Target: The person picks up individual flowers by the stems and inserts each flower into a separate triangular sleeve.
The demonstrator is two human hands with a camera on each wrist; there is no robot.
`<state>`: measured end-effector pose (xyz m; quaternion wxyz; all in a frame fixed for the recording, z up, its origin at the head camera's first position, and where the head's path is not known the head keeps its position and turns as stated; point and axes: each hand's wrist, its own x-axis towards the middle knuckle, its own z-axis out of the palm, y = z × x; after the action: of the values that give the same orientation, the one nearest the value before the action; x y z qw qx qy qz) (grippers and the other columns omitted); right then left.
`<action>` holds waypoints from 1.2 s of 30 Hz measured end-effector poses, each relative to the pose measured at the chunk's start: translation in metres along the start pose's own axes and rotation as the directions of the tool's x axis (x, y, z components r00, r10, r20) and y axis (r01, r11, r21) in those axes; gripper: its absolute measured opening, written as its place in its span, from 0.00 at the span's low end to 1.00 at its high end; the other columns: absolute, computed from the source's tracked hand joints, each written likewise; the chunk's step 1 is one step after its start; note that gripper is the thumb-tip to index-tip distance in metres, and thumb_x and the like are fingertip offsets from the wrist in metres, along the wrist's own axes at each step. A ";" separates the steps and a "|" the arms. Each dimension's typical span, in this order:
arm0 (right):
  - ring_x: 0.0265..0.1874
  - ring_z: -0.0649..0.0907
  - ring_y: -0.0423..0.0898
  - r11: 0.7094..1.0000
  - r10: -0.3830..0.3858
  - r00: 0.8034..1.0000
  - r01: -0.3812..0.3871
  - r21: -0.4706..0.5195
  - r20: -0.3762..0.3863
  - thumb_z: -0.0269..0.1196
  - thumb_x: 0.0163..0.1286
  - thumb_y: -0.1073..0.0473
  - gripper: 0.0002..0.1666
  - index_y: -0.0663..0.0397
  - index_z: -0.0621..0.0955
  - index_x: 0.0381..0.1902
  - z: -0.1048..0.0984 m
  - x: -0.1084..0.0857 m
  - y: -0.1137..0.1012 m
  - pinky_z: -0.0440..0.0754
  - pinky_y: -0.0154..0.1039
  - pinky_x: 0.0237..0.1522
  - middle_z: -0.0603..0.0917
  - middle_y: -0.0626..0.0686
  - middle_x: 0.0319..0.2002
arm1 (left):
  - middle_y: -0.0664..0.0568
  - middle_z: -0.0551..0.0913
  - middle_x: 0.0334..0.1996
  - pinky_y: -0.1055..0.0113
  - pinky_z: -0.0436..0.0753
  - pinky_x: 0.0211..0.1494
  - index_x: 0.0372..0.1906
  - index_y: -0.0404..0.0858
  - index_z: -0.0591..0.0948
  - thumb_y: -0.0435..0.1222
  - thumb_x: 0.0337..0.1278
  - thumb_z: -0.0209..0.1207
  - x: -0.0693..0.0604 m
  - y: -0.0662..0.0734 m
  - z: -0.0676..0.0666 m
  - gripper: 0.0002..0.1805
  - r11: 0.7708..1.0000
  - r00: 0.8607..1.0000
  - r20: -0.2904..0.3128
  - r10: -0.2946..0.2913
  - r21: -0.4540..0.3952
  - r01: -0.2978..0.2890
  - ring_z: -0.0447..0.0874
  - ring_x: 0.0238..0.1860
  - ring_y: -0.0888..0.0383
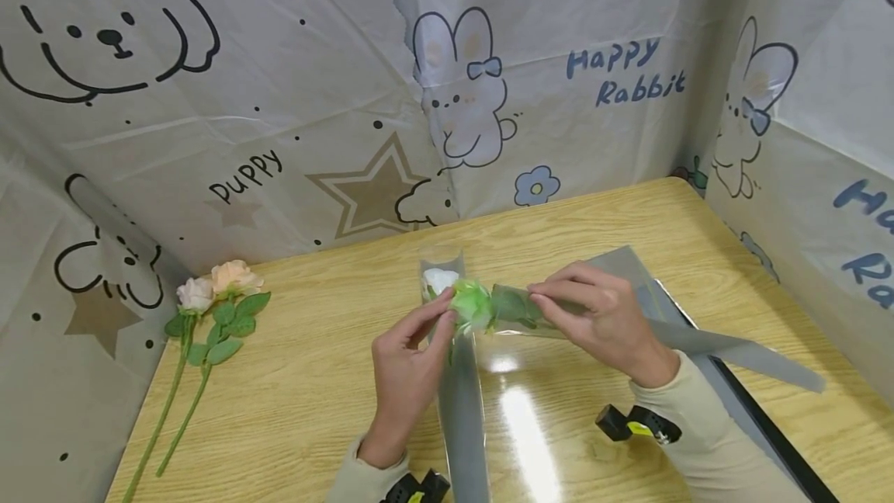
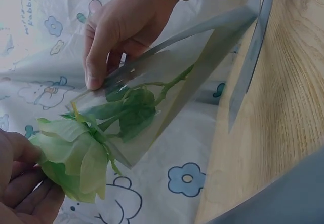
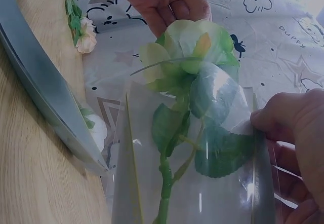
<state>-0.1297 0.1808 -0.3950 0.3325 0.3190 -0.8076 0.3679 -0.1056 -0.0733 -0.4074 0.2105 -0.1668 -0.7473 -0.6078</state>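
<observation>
A green artificial rose (image 1: 472, 305) is held above the table, its leaves and stem inside a clear sleeve with a grey back (image 3: 228, 198). The bloom sticks out past the sleeve's open end. My left hand (image 1: 412, 379) pinches the petals between thumb and fingers. By its edge near the mouth, my right hand (image 1: 604, 324) grips the sleeve; the right wrist view shows the thumb (image 3: 291, 110) on that edge. Below the left hand, a white flower (image 1: 441, 279) lies in another grey-backed sleeve (image 1: 464, 425) on the table.
Two loose roses, a pale pink one (image 1: 195, 295) and a peach one (image 1: 236, 278), lie at the table's left side. Grey sleeves (image 1: 621, 261) with a dark edge lie under the right forearm. Printed cloth walls (image 1: 335, 99) border the table (image 1: 314, 379) behind and at both sides.
</observation>
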 end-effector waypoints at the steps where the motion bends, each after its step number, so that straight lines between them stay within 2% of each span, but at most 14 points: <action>1: 0.28 0.87 0.42 1.000 -0.001 1.000 0.001 0.002 -0.003 0.75 0.59 0.65 0.06 0.55 0.92 0.36 0.000 0.000 0.000 0.85 0.30 0.27 0.90 0.51 0.32 | 0.40 0.90 0.53 0.70 0.87 0.57 0.46 0.31 0.89 0.26 0.64 0.66 0.000 0.000 0.000 0.08 1.000 1.000 0.003 0.004 -0.008 -0.004 0.89 0.57 0.50; 6: 0.28 0.88 0.43 1.000 -0.007 1.000 0.007 0.003 -0.015 0.75 0.60 0.65 0.05 0.55 0.92 0.35 0.001 0.000 0.000 0.84 0.27 0.29 0.90 0.51 0.31 | 0.36 0.89 0.53 0.69 0.86 0.59 0.46 0.30 0.88 0.25 0.64 0.65 -0.001 0.003 0.005 0.09 0.999 0.999 0.033 0.016 -0.041 -0.014 0.88 0.59 0.47; 12: 0.29 0.88 0.42 1.000 0.001 1.000 0.000 0.020 -0.020 0.76 0.59 0.66 0.07 0.54 0.92 0.36 0.000 0.000 -0.002 0.85 0.27 0.31 0.90 0.50 0.32 | 0.36 0.89 0.54 0.69 0.85 0.60 0.50 0.30 0.88 0.25 0.64 0.65 -0.004 0.004 0.009 0.11 0.999 0.998 0.058 0.008 -0.039 -0.005 0.88 0.60 0.51; 18: 0.29 0.88 0.42 0.999 -0.017 0.999 0.018 0.048 -0.029 0.73 0.66 0.60 0.04 0.54 0.92 0.37 0.000 0.000 -0.003 0.85 0.26 0.30 0.90 0.50 0.32 | 0.36 0.88 0.55 0.68 0.86 0.60 0.51 0.31 0.87 0.26 0.64 0.65 -0.006 0.005 0.012 0.12 0.998 0.997 0.077 -0.006 -0.057 0.010 0.88 0.61 0.52; 28: 0.30 0.88 0.43 0.997 -0.035 0.999 0.037 0.074 -0.029 0.72 0.68 0.59 0.06 0.55 0.92 0.37 0.003 0.000 -0.007 0.84 0.25 0.29 0.91 0.51 0.33 | 0.32 0.87 0.55 0.68 0.85 0.61 0.51 0.28 0.87 0.24 0.65 0.63 -0.009 0.006 0.020 0.12 0.996 0.991 0.132 0.031 -0.082 -0.020 0.87 0.62 0.50; 36: 0.30 0.87 0.42 0.993 -0.049 0.998 0.052 0.109 -0.030 0.70 0.71 0.56 0.10 0.57 0.92 0.37 0.006 -0.001 -0.010 0.82 0.22 0.31 0.90 0.52 0.33 | 0.37 0.88 0.55 0.67 0.87 0.59 0.51 0.30 0.87 0.25 0.67 0.62 -0.010 0.007 0.022 0.11 0.998 0.983 0.181 0.019 -0.067 -0.007 0.88 0.60 0.50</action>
<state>-0.1232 0.1706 -0.3950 0.3347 0.3522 -0.7733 0.4074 -0.0957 -0.0497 -0.4103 0.1399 -0.2331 -0.7419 -0.6130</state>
